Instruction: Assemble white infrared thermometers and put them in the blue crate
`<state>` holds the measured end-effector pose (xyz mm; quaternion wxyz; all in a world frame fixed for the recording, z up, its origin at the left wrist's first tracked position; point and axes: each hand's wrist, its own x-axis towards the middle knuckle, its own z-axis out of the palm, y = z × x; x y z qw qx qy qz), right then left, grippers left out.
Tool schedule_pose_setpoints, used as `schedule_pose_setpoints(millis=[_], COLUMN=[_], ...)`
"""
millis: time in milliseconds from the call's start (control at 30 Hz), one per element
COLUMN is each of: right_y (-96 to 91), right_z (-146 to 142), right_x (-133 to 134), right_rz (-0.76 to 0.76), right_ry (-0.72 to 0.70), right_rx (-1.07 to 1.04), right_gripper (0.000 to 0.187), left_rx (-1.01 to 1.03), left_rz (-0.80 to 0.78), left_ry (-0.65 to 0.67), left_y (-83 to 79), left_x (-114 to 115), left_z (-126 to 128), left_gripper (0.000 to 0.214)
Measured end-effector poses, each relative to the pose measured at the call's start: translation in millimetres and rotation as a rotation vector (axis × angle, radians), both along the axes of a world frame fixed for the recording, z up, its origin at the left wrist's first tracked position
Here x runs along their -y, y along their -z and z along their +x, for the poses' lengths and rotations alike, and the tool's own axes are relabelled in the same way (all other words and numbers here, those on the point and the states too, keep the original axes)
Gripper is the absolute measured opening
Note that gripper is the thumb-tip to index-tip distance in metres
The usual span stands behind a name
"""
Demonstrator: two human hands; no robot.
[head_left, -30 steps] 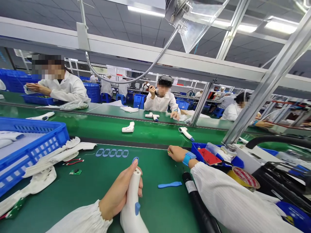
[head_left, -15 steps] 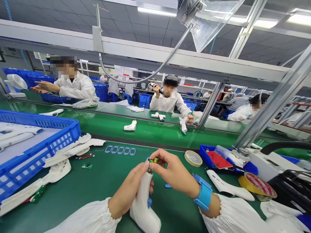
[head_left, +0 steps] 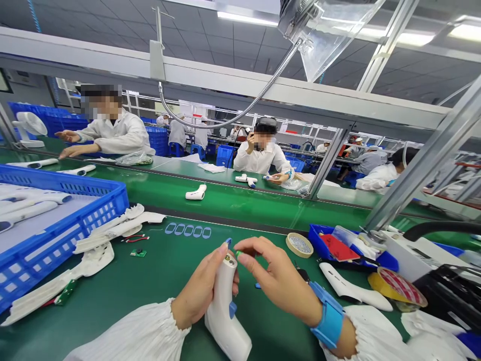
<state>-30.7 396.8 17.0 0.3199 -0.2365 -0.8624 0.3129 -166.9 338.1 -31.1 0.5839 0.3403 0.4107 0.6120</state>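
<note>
My left hand is wrapped round the handle of a white gun-shaped plastic device, probably a handheld thermometer, with a blue trigger. The device's handle end points up and is open, showing small metal parts inside. A small blue flap stands up at this end, beside my left thumb. Just right of the opening, my right hand pinches a small green piece between thumb and forefinger; most of it is hidden. A blue band is round my right wrist.
Left are a blue crate of white housings, loose white shells and a small green circuit board. Right lie a tape roll, a blue bin and a white shell. Co-workers sit beyond the green belt.
My right hand has moved slightly right, off the device's open end, which now shows more plainly. The green and yellow parts seen there before no longer stick out. Across the belt, a co-worker's hand has drawn back.
</note>
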Motion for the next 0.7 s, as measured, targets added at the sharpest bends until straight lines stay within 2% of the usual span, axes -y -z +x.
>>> schedule_pose_setpoints(millis=[167,300,533,600,700], right_y=[3.9,6.5,12.4,15.7,16.7], right_z=[-4.9,-8.6,-15.5,-16.1,-13.6], right_x=[1.0,4.9,8.7,9.3,10.5], right_rz=[-0.209,-0.161,-0.292,-0.243,-0.080], right_ry=[0.007,0.016,0.026,0.049,0.107], right_rx=[-0.348,-0.329,-0.407,-0.369,-0.294], right_gripper=[0.012,0.023,0.012,0.011,0.009], left_rx=[-0.005,0.010,0.026,0.033,0.043], left_rz=[-0.005,-0.014,-0.004,0.001,-0.007], left_ry=[0.027,0.032,0.039,0.034,0.030], left_y=[-1.0,-0.9,1.1,1.9,1.9], left_x=[1.5,1.7,2.0,2.2,2.1], left_z=[1.9,1.3,2.7,3.0,2.3], left_gripper=[0.041,0.042,0.043,0.043,0.044])
